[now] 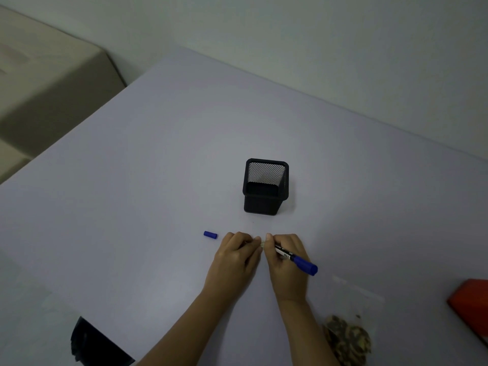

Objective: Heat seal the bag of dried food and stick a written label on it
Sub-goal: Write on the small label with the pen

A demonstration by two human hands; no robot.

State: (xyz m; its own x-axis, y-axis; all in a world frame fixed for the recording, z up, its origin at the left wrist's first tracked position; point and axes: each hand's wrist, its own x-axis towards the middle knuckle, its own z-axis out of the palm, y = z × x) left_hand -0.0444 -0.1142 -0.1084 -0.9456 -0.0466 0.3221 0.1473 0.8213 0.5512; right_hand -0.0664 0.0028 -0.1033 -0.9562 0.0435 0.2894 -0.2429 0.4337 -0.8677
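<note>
My right hand (286, 256) grips a blue marker (301, 262) with its tip down between both hands, its blue end pointing right. My left hand (236, 250) presses its fingertips on a small pale label (262, 243) that peeks out between the two hands; most of the label is hidden. The marker's blue cap (210, 234) lies on the table just left of my left hand. A clear bag of dried food (348, 336) lies at the near right, its upper part flat and transparent.
A black mesh pen holder (265, 187) stands just beyond my hands. A red device (472, 310) sits at the right edge. The lilac table (132, 180) ends at a wall behind; a beige surface (47, 83) lies beyond its left edge.
</note>
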